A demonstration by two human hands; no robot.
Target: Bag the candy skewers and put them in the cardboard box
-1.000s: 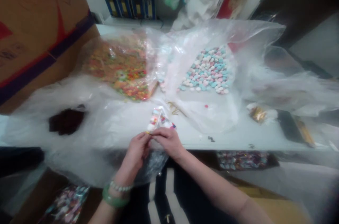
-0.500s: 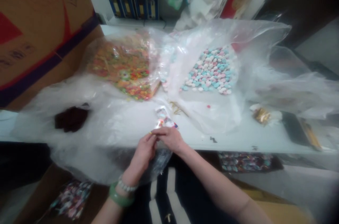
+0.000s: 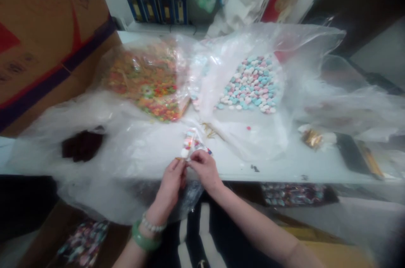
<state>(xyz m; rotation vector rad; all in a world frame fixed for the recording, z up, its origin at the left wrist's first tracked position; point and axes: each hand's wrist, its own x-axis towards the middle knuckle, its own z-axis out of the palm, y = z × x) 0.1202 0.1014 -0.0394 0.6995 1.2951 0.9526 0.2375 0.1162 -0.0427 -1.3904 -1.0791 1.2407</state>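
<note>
A small clear candy bag [image 3: 190, 140] with pink, white and orange pieces lies on the table's front part, its gathered end toward me. My left hand [image 3: 172, 180] is closed, pinching that end between thumb and fingers. A thin gold strip, seemingly a twist tie [image 3: 179, 158], pokes out by the left fingertips. My right hand [image 3: 205, 171] is pinched at the same end, fingertips almost touching the left ones; what exactly lies between them is too small to make out. Just beyond the bag are several loose gold twist ties [image 3: 209, 130].
A big clear bag of orange and green candies [image 3: 158, 95] stands behind, left of an open bag of pastel candies [image 3: 253, 82]. Crumpled plastic with a dark red heap [image 3: 82, 144] covers the left side. A cardboard box [image 3: 53, 36] rises at far left. Gold-coloured pieces [image 3: 312, 138] lie right.
My right hand's fingers have drawn back and lifted slightly from over the left fingertips into a pinch. More of the candy bag's contents shows now. The view has shifted slightly.
</note>
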